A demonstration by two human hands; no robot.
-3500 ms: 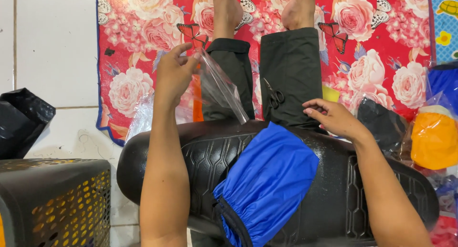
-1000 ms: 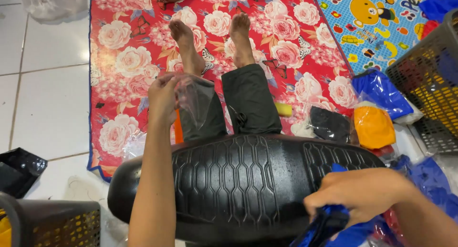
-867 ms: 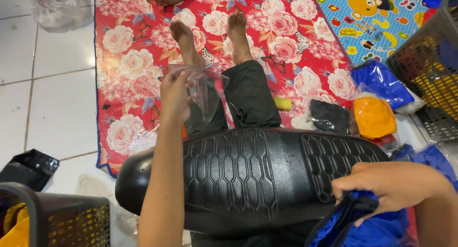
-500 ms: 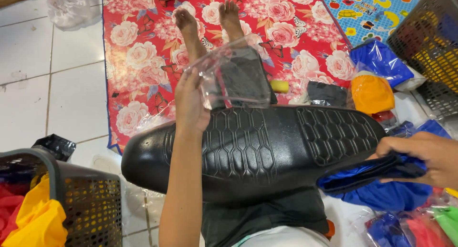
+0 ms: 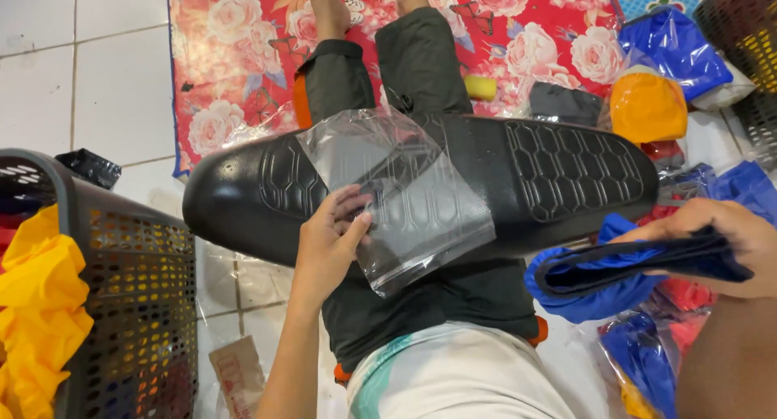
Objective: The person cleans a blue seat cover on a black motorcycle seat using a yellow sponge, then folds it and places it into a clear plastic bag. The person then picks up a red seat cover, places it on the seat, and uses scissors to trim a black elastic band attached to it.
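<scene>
Two hands share the work here, and what counts is how the things they hold lie toward each other. The left hand [image 5: 328,241] pinches a clear plastic bag [image 5: 396,196] by its lower left edge, thumb on top and fingers [image 5: 356,225] curled under the film, closed on it. The bag lies flat on a black motorcycle seat [image 5: 558,172] resting across the person's lap, and spreads from the hand toward one and two o'clock. Its long axis runs from the upper left corner down to the lower right corner, which hangs just past the seat's near edge. Which edge is the open mouth cannot be told.

The right hand [image 5: 728,245] is well apart, at about three o'clock from the bag. It is clamped shut on a folded blue cloth [image 5: 599,273] with a dark inner layer; the fold lies nearly level, its rounded blue end pointing toward nine o'clock, straight at the bag's lower right corner. That end is the nearest part of the cloth to the bag, with a stretch of seat between them.

A dark plastic basket [image 5: 137,306] holding yellow cloth [image 5: 36,297] stands at eight o'clock. More bagged blue [image 5: 676,46] and orange [image 5: 647,107] pieces lie at one o'clock, beside a red floral mat [image 5: 235,55] on the tiled floor [image 5: 81,71].
</scene>
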